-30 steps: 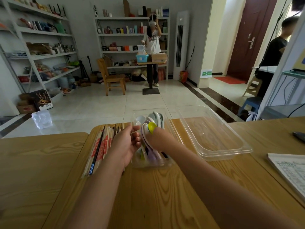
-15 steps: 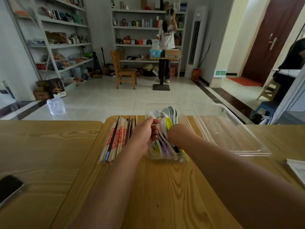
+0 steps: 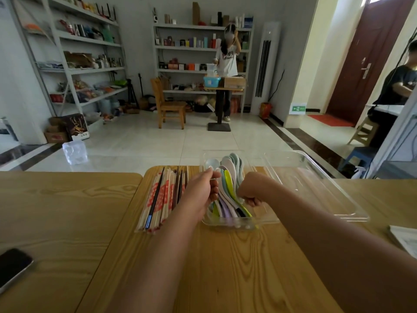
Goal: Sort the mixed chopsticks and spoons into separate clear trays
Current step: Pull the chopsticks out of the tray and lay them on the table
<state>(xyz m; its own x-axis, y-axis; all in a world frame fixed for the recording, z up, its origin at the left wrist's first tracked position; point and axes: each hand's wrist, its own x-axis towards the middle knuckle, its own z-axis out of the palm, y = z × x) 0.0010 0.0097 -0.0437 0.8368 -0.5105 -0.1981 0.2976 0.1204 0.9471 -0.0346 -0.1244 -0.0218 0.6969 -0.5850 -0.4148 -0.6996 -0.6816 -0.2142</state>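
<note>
Several pastel spoons (image 3: 228,188) lie lengthwise in a narrow clear tray (image 3: 266,219) at the middle of the wooden table. My left hand (image 3: 200,190) curls over that tray's left wall, fingers inside among the spoons. My right hand (image 3: 252,190) is a closed fist inside the tray, fingers curled round the spoon handles; what exactly it holds is hidden. Left of the tray, a bundle of wrapped and bare chopsticks (image 3: 164,197) lies in a second clear tray. A large clear tray (image 3: 338,206) with nothing in it stands at the right.
A black phone (image 3: 13,267) lies at the table's left front. Printed paper (image 3: 404,238) sits at the right edge. Two tabletops meet at a seam (image 3: 135,193). Beyond the table are a tiled floor, shelves, a chair, and two people far off.
My hands have drawn slightly apart over the spoon tray. The view has shifted, so the phone now shows at the left.
</note>
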